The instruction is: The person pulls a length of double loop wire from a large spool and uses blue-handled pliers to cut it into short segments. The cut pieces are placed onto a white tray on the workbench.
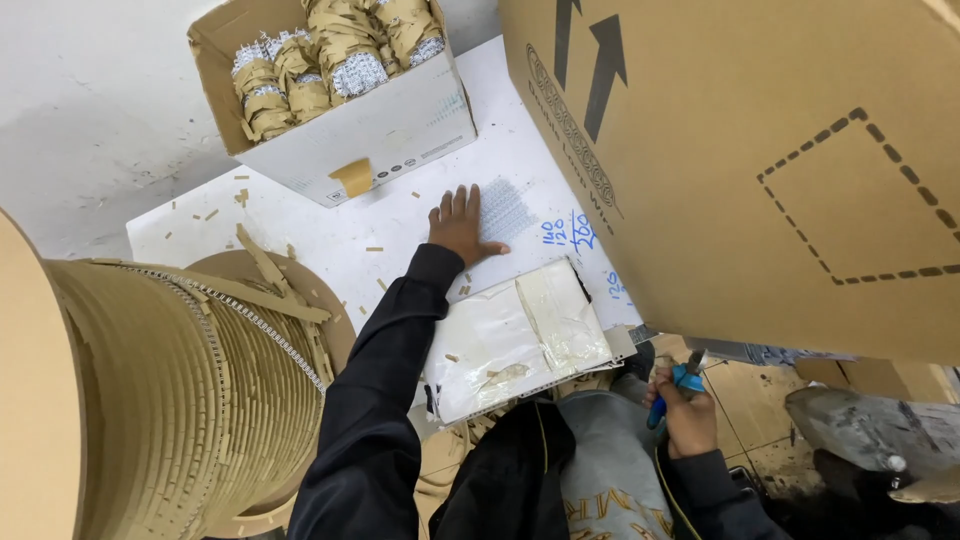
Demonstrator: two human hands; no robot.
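Our left hand (pixel 460 228) lay flat and open on a wire comb strip (pixel 503 210) at twelve o'clock; our right hand (pixel 683 412) gripped blue-handled cutters (pixel 680 383). The box (pixel 390 125) at eleven o'clock looked partly filled with bundles, the spool (pixel 200 390) at nine still well wound.

Your left arm stretched forward, left hand (pixel 462 226) flat, fingers spread, your right hand (pixel 684 412) low by your lap, fingers curled closed.

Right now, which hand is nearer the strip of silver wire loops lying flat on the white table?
Left. The left hand rests palm-down on the white table, fingers touching the strip of silver wire loops. The right hand is low by the lap, holding blue-handled pliers, well away.
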